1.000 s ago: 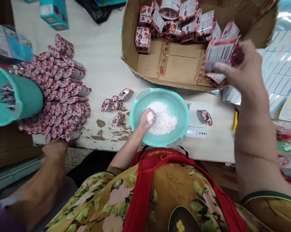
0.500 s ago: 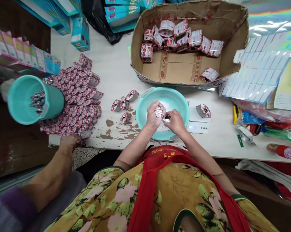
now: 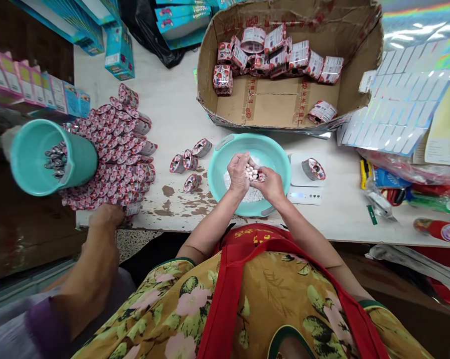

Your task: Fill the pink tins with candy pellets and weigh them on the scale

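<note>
- Left hand (image 3: 239, 175): fingers were curled around pale pellets (image 3: 251, 173), above the teal bowl (image 3: 276, 155).
- Right hand (image 3: 271, 185): fingers gripped a small printed container (image 3: 261, 177), also over the bowl.
- Container sat immediately right of the pellets; its long axis, largely finger-covered, could not be determined.

Black bag (image 3: 144, 31) by blue cartons (image 3: 183, 21), red container (image 3: 437, 230) far right.

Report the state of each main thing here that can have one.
Left hand: cupped around pale pellets
Right hand: gripping a small printed tub
Teal basin: open, white pellets inside
Teal bucket: open, dark shiny pieces inside
Cardboard box: open, partly filled with packs
Scale: display lit, another tub on it
</note>
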Action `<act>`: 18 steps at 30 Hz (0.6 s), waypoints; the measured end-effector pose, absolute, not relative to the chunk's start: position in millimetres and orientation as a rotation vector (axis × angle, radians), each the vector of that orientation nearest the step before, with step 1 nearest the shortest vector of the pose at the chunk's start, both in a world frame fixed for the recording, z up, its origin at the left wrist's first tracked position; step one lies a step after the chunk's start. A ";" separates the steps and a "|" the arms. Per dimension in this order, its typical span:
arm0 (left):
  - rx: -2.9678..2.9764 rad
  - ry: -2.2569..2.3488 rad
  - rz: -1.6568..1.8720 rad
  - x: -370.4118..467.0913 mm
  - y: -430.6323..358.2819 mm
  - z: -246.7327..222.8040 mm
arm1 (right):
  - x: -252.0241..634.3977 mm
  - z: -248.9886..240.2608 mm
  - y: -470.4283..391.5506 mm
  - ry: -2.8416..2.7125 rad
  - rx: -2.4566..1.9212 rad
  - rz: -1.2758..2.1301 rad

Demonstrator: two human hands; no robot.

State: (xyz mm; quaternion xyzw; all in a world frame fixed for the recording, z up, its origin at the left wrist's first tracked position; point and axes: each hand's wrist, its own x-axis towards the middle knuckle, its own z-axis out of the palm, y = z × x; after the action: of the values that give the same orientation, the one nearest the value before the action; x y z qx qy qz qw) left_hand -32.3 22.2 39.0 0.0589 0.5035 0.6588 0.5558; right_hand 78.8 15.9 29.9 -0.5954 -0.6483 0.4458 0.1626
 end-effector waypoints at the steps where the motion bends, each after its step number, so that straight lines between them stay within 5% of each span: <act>1: 0.140 1.202 1.559 -32.1 22.9 39.2 | 79.3 29.4 15.6 -1.819 -1.688 1.307; 18: 0.152 1.239 1.479 -29.4 37.2 48.8 | 81.3 42.6 16.2 -1.850 -1.727 1.191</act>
State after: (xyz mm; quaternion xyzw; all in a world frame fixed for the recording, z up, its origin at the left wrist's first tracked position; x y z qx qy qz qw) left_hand -29.4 37.2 48.8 0.0645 0.5272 0.6295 0.5671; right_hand 81.3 16.2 42.6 -0.6082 -0.6517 0.4194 0.1715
